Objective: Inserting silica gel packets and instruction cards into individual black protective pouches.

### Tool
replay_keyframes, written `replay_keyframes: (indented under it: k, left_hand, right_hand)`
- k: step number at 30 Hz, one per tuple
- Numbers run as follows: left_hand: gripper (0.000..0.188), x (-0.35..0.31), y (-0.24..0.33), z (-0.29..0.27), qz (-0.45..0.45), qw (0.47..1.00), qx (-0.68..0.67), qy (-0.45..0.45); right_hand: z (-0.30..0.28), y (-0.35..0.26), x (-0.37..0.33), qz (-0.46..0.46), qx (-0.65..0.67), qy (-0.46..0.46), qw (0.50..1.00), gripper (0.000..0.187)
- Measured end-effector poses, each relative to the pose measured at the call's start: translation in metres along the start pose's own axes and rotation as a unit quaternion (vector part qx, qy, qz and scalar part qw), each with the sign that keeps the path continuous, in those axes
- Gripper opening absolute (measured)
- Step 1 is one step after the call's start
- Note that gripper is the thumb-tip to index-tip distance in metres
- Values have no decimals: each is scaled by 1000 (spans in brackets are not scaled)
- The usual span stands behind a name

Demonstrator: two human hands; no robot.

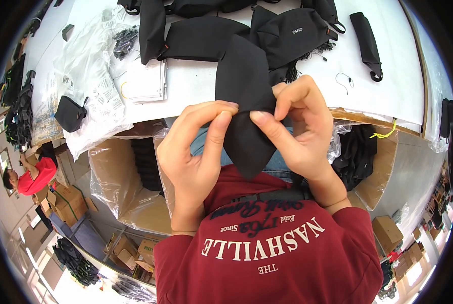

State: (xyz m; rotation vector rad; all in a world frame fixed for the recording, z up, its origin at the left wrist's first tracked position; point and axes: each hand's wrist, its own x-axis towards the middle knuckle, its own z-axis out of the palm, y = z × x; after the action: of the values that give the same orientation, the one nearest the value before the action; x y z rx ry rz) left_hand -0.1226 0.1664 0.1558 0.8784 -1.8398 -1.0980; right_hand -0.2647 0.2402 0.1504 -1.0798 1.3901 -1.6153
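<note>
Just beyond the table's near edge, I hold a long black fabric pouch [242, 76] upright between my hands. My left hand [190, 139] is closed, with thumb and forefinger pinching the pouch's left side at mid-height. My right hand [305, 129] is closed too; its thumb presses on the front face while the bent fingers grip the right edge. The lower end of the pouch hangs to a point over my lap. Behind it, a pile of similar black pouches [201, 38] lies on the white table [186, 83]. Whatever is on the pouch's far side is hidden.
A narrow black pouch [366, 45] lies at the far right; a small one [70, 114] rests at the left near clear plastic bags [87, 66]. White sheets [144, 81] are stacked nearby. Plastic-lined cartons [120, 177] stand below the table edge. Another person [36, 176] works at far left.
</note>
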Motion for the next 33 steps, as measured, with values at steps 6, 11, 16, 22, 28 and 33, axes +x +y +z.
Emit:
replay_keyframes:
  k: [6,11,16,22,28,33]
  left_hand:
    - [11,2,5,-1,11,1000,19,-16]
    - [14,3,5,-2,15,999,38,-25]
    - [14,3,3,-1,11,1000,24,-16]
    - [15,5,5,-6,6,999,32,-42]
    - [15,5,2,-8,18,997,49,-54]
    - [16,5,1,-8,-10,998,38,-53]
  right_hand:
    - [-3,4,1,-29,-36,-14,999,25]
    - [-4,4,0,-69,-83,-36,994,24]
    - [-3,7,1,-64,-49,-27,996,24]
    - [-3,8,1,-63,-56,-39,996,24]
    - [-1,9,1,-42,-51,-44,997,25]
    - [2,16,3,-55,-10,4,998,19]
